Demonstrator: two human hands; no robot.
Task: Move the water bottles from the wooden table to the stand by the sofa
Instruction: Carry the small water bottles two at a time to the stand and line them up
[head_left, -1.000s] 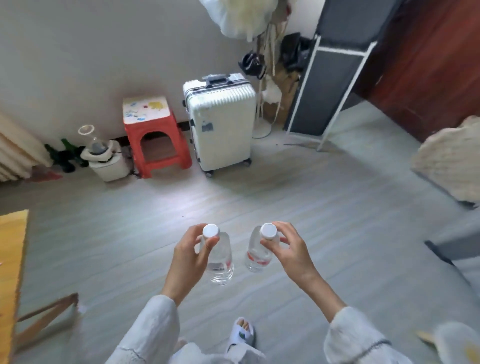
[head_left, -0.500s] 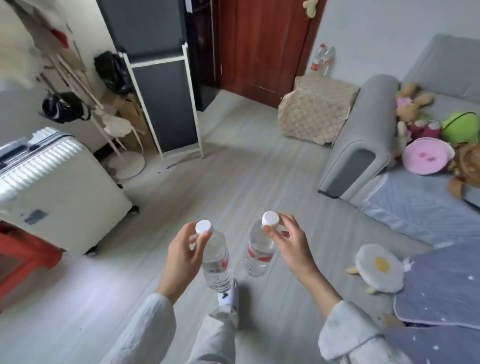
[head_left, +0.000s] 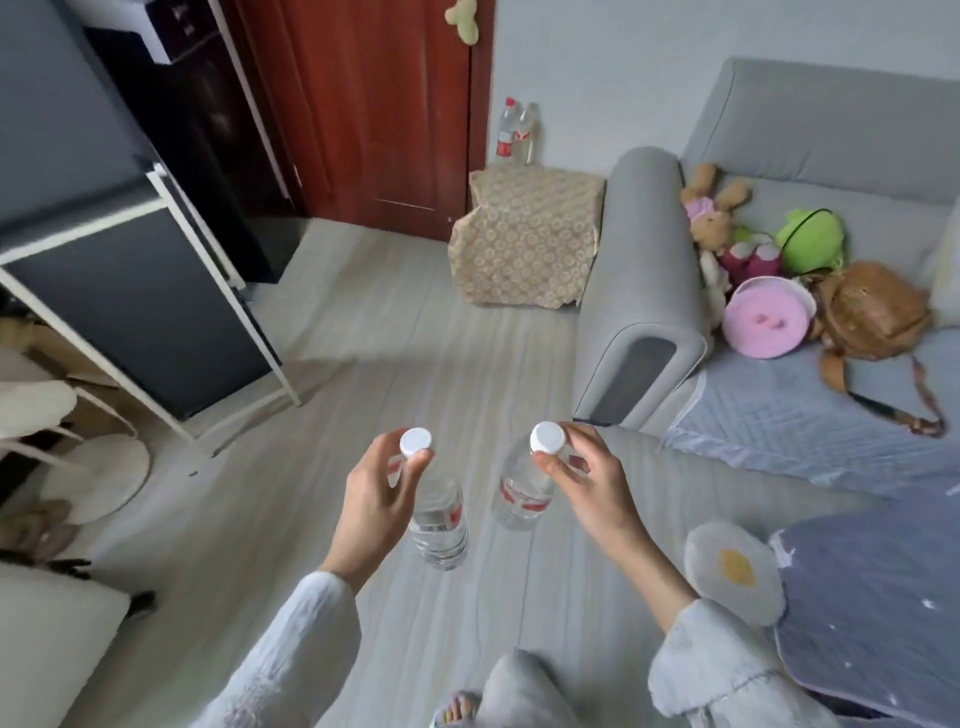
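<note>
My left hand (head_left: 371, 501) grips a clear water bottle (head_left: 440, 519) with a white cap by its neck. In my right hand (head_left: 592, 486) hangs a second water bottle (head_left: 519, 493) with a red label, held the same way. Both bottles hang upright over the grey floor, side by side and apart. Far ahead, the stand (head_left: 530, 234) under a patterned beige cloth sits against the grey sofa's armrest (head_left: 641, 280). Two more water bottles (head_left: 517, 130) stand at its back by the wall.
A dark red door (head_left: 374, 104) is behind the stand. A black screen with a white frame (head_left: 135, 291) leans at the left. Plush toys and a brown bag (head_left: 872, 312) lie on the sofa. An egg-shaped cushion (head_left: 732, 577) lies by a blue blanket at my right.
The view has swung right from the suitcase and red stool to the sofa and stand, which now look closer. Both hands keep the bottles in the same grip.
</note>
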